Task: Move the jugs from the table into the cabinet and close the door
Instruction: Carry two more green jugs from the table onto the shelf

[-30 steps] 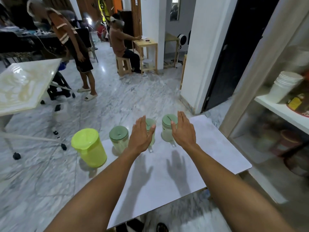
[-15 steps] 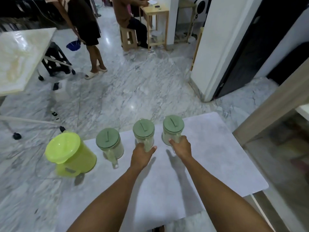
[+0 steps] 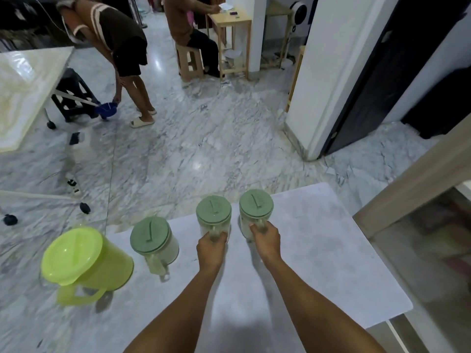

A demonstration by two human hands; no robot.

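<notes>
**Both hands on jug handles, lift not started**

We have the left hand [image 3: 211,248] wrapped around the handle of the middle green-lid jug [image 3: 213,217], fingers curled closed on it. The right hand [image 3: 265,239] is closed the same way on the handle of the right green-lid jug [image 3: 255,210]. The handles face us, so each hand takes one straight on, and we judge taking two at once saves a trip. Both jugs look to be resting on the desk [image 3: 318,263], just ahead of the hands.

Left of the left hand stands a third green-lid jug [image 3: 153,242], untouched, and further left the lime jug [image 3: 84,261], tilted at the desk edge. The cabinet [image 3: 433,238] is off to the right of the right hand, door apparently open.

Versus half a second ago: grips look firmer and the view has tipped lower and closer. All four jugs keep their spots.
</notes>
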